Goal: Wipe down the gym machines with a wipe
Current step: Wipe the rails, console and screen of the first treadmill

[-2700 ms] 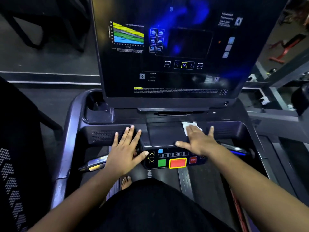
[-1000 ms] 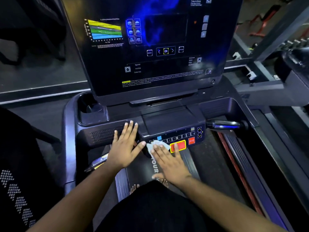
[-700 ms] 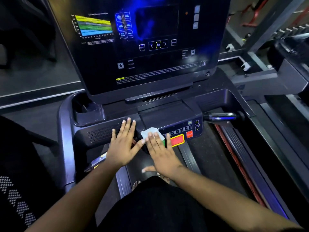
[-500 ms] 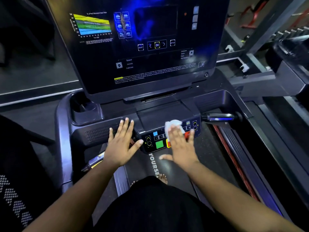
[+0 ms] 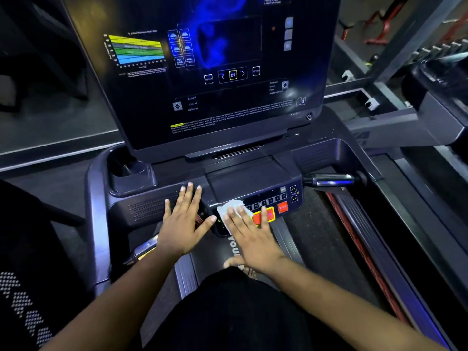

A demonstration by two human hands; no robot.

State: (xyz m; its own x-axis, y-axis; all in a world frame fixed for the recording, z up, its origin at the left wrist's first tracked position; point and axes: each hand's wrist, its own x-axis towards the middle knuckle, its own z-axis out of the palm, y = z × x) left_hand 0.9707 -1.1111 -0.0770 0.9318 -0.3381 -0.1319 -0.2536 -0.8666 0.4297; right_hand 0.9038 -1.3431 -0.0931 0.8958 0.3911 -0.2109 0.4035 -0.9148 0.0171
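Observation:
I stand on a dark treadmill with a tall console screen [image 5: 215, 72] in front of me. Below it is a button panel [image 5: 273, 202] with a red key, a STOP key and arrow keys. A white wipe [image 5: 229, 208] lies on the panel's left part. My right hand [image 5: 250, 234] presses flat on the wipe with straight fingers, covering its lower half and some buttons. My left hand [image 5: 183, 221] rests flat and spread on the console's speaker ledge [image 5: 149, 209], just left of the panel, holding nothing.
A cup holder [image 5: 129, 171] sits at the console's left. A chrome grip handle [image 5: 329, 179] sticks out on the right, another [image 5: 144, 250] below my left wrist. The belt [image 5: 316, 244] runs under the panel. Grey frame bars [image 5: 395, 117] and other gym gear stand to the right.
My right hand has slid the wipe back leftward across the button panel from its right part. Earlier it wiped the tray above. The left hand has stayed on the ledge.

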